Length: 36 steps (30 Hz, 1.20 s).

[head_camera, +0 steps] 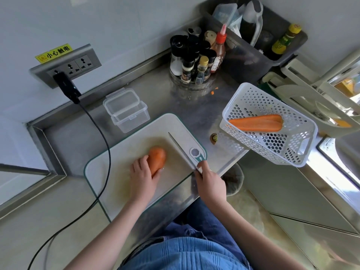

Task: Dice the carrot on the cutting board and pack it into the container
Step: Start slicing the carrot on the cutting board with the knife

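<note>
On a steel kitchen counter, seen from the head camera looking down, a pale cutting board [124, 151] with a teal edge is laid at an angle. A stout piece of carrot [157, 159] is held down near the board's middle by the left hand [143, 177], whose fingers are curled over its near end. A knife [182, 151] is gripped at the handle by the right hand [210, 184], closed fully around it; the blade is pointed away from the body, just to the right of the carrot and not yet touching it. Whether the blade's tip rests on the board cannot be told from this angle.

Behind the board, well apart from the carrot, a clear plastic container [126, 111] is set with its lid on top. To the right, a white perforated basket [272, 141] overhangs the counter's edge, and another length of carrot [257, 123] is lying inside it.

No diced pieces are seen on the board, so the cutting step appears to be only starting. For the next move, the blade would need to be brought across over the carrot, with the left fingertips tucked back from the cutting line.
</note>
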### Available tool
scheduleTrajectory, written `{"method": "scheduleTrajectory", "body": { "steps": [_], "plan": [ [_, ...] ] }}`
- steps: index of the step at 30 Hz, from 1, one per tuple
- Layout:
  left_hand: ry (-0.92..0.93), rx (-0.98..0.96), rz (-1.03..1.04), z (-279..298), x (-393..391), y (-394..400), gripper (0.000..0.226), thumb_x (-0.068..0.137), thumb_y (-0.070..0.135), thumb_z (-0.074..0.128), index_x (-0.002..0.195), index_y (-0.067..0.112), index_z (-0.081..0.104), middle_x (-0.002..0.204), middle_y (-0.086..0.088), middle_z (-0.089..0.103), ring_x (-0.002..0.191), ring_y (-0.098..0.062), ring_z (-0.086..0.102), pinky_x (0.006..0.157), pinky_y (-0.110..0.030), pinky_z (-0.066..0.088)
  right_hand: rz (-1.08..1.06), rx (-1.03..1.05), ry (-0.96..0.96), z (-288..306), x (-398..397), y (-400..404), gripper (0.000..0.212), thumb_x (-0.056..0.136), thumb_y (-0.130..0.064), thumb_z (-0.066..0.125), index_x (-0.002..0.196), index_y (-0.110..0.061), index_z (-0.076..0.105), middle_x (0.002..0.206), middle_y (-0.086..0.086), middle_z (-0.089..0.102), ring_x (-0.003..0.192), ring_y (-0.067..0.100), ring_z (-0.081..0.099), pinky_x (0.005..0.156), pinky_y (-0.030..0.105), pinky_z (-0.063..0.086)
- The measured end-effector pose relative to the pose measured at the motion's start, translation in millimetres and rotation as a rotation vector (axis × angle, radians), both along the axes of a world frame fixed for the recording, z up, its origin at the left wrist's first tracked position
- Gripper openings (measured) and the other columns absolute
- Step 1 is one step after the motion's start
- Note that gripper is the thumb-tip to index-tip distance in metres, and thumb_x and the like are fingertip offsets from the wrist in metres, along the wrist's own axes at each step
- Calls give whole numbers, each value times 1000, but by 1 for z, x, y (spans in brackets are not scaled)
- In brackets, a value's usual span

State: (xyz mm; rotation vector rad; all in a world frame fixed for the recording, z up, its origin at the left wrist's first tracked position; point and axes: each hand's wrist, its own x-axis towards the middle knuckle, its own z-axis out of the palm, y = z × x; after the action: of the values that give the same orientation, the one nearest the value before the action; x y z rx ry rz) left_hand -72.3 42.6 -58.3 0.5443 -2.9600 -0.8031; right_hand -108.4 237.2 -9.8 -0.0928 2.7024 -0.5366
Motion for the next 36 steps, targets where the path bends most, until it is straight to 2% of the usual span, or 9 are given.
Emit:
{"method": "scheduleTrajectory", "body": {
  "steps": [3,5,12,16,20,23,28,32,36],
  "plan": [
    [-48,139,227,4,-13,8,62,69,26,82,113,-3,49,106,-26,53,92,-42,51,74,-47,44,-19,-51,-39,-1,7,-7,13,100,-31,38,107,-20,38,76,5,64,68,30,60,58,38,51],
    [-67,186,256,5,-16,8,63,68,27,82,116,2,49,110,-23,52,95,-40,50,77,-46,45,-34,-77,-43,1,9,-11,14,100,-32,38,107,-20,39,78,6,64,71,31,60,58,36,49],
    [-95,150,-221,3,-12,-14,61,69,24,80,124,11,56,114,-11,52,105,-32,48,89,-47,44,3,-159,-62,10,9,-18,16,100,-30,37,90,-18,34,75,13,60,68,35,55,56,41,46],
    [-112,159,-317,4,-12,-24,62,70,25,79,126,12,55,120,-7,51,110,-28,47,95,-45,42,2,-184,-44,14,9,-20,23,101,-35,34,84,-21,30,66,11,55,60,34,51,50,38,40],
    [-150,113,-379,7,-13,-28,60,72,27,76,126,11,54,120,-6,52,110,-27,47,95,-44,43,76,-139,-46,12,8,-21,17,102,-28,31,88,-20,26,61,8,47,55,31,47,48,36,34],
    [32,-91,-459,8,-7,-24,48,75,33,68,115,10,55,112,-7,54,102,-26,48,87,-42,47,133,-75,-38,11,9,-24,15,103,-27,29,91,-20,24,59,6,43,56,31,48,47,34,33],
    [423,-286,-697,3,-13,-12,20,89,25,45,102,9,49,105,-8,46,95,-25,45,82,-35,38,139,-62,-12,12,10,-23,17,103,-30,30,91,-20,24,56,1,38,53,30,45,41,30,23],
    [439,-322,-801,-2,-29,-5,12,89,21,43,92,10,46,91,-9,50,87,-25,44,76,-34,40,158,-44,-8,14,10,-23,19,103,-35,29,91,-21,24,56,-1,36,51,27,40,40,29,20],
    [441,-336,-808,-8,-36,-6,13,91,20,39,88,9,45,86,-11,51,83,-26,43,73,-36,39,185,1,-31,10,10,-25,18,103,-36,27,96,-19,26,58,3,42,55,30,49,45,31,32]
  ]
}}
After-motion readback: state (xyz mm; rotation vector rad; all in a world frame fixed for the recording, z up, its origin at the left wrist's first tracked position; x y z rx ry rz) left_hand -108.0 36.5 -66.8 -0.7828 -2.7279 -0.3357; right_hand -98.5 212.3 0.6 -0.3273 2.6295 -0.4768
